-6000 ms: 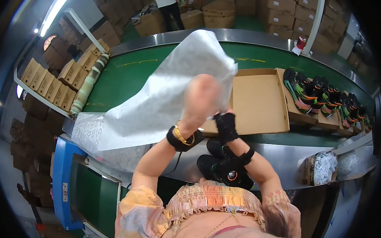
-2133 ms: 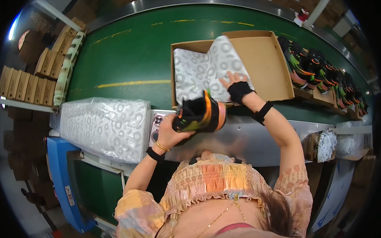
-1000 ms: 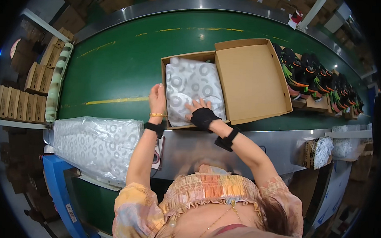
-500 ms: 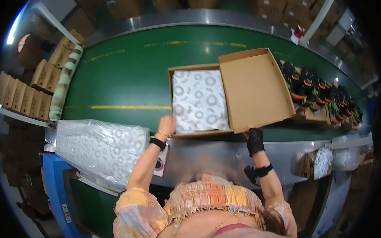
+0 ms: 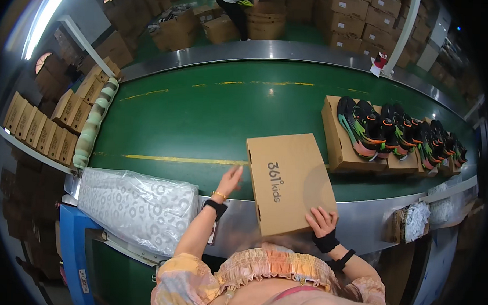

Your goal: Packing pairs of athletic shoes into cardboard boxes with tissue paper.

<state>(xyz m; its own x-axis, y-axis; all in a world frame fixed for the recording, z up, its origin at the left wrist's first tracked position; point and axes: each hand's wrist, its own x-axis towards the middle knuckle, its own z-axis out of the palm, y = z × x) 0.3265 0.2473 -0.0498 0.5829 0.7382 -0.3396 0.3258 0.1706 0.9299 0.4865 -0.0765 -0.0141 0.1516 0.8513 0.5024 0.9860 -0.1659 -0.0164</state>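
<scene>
A closed brown cardboard shoebox [image 5: 289, 175] with dark print on its lid lies turned at a slant, its near end over the metal edge. On its near right corner rests my right hand [image 5: 322, 224], wearing a black fingerless glove; the fingers curl over the lid and the thumb is hidden. My left hand [image 5: 230, 181], with a bracelet and black wrist strap, hovers just left of the shoebox, touching nothing. Its fingers are a little apart and somewhat smeared. Left of that forearm lies a stack of patterned wrapping paper [image 5: 137, 205] under clear plastic.
A green conveyor belt [image 5: 202, 124] runs across, with a metal rim [image 5: 355, 210]. At right, several black, green and orange sneakers [image 5: 357, 129] sit on shoeboxes. Upright shoeboxes [image 5: 35, 126] line a left shelf. A person [image 5: 235, 4] stands beyond among cartons.
The shoebox, open before with patterned paper showing inside, is now closed and turned, closer to me. My left hand has let go; my right has moved down onto the lid's corner.
</scene>
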